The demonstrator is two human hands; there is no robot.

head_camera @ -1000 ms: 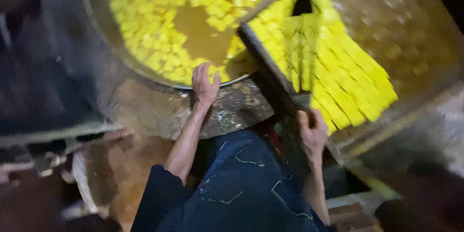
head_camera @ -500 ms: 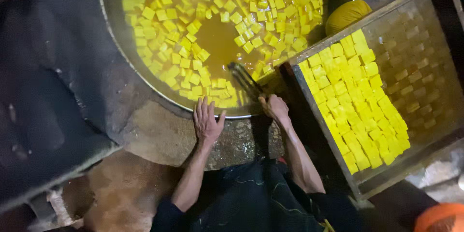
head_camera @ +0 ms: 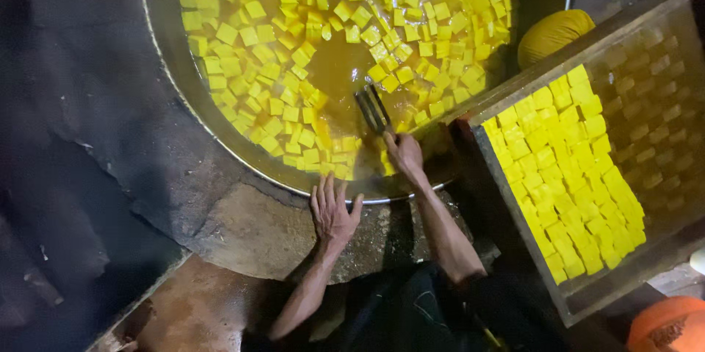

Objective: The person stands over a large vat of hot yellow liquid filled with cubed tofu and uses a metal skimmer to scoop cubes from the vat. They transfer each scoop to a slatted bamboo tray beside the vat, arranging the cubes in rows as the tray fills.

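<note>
Yellow cubes (head_camera: pixel 294 51) float crowded in the brown liquid of a wide metal pan (head_camera: pixel 169 95), filling the upper left. At its near rim the left hand (head_camera: pixel 332 211) lies flat, fingers spread, holding nothing, seemingly to steady the lean. Beside it the right hand (head_camera: pixel 404 152) closes its grip on a dark pronged tool (head_camera: pixel 373 110) dipped among them. Further right, a wooden tray (head_camera: pixel 580 304) carries cubes packed in rows.
</note>
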